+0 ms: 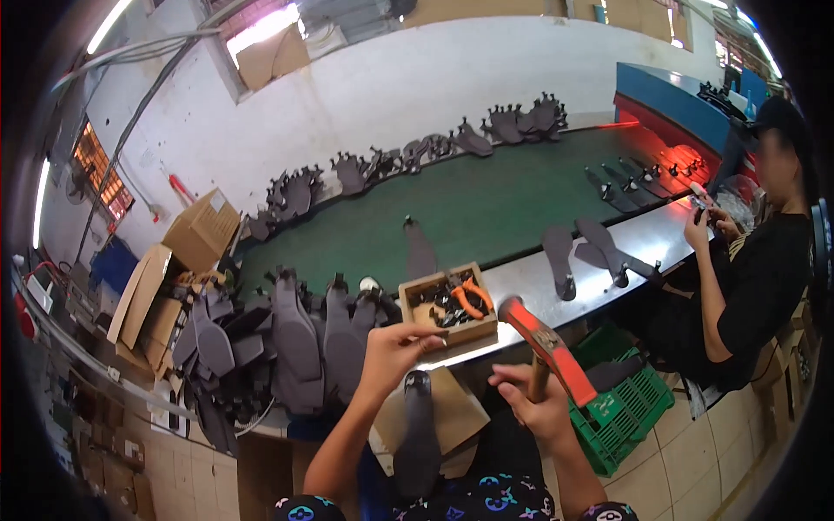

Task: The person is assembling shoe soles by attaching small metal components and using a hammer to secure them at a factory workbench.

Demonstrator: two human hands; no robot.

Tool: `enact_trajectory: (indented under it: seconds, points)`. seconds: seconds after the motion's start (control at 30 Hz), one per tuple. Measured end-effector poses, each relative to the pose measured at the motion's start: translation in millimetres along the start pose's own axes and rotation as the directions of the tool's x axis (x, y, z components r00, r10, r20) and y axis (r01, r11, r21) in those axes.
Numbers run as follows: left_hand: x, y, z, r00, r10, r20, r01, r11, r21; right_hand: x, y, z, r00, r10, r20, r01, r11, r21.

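My right hand [543,408] grips the wooden handle of a hammer [549,345] with a red-orange head, raised beside the bench edge. My left hand [401,354] is closed in a pinch at the near side of a wooden box [476,330]. Something small and dark shows at its fingertips, too small to name. Inside the box lie small black parts and orange-handled pliers [470,298]. Below my hands, a dark grey shoe sole [418,438] rests lengthwise over a cardboard piece [458,408] at my lap, a black fitting at its far end.
Stacks of grey soles [297,334] crowd the bench at left; more line the far side of the green conveyor belt [365,226]. Loose soles [559,260] lie on the metal edge. A green crate [627,417] stands on the right. A co-worker [760,260] sits at far right, handling something.
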State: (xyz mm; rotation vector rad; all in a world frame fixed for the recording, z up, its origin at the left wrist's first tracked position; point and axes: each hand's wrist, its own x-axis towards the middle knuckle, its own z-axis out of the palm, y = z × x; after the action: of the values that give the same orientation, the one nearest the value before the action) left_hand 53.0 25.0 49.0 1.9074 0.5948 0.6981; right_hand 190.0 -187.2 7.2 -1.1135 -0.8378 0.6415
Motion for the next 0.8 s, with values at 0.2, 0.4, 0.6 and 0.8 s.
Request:
enact_trajectory:
  seconds: [0.2,0.4,0.6,0.8]
  points:
    - [-84.6,44.0,-15.1,0.989,0.140,-0.046,-0.143,0.987,-0.066,22.1,-24.2,61.8,0.945,0.034,0.325,-0.095,0.980,0.174]
    - [-96.1,-7.4,-26.3,0.973,0.134,-0.190,-0.080,0.960,0.268,22.4,10.2,76.3,0.929,0.055,0.365,-0.055,0.998,-0.012]
    - [-80.7,-97.2,-9.0,0.983,0.119,-0.140,-0.101,0.987,0.126,52.1,53.0,81.9,0.938,0.035,0.345,0.052,0.970,-0.238]
    - [-107.3,-108.3,-10.0,0.945,0.238,-0.227,-0.137,0.913,0.385,54.6,68.9,91.7,0.894,0.075,0.441,0.097,0.930,-0.355]
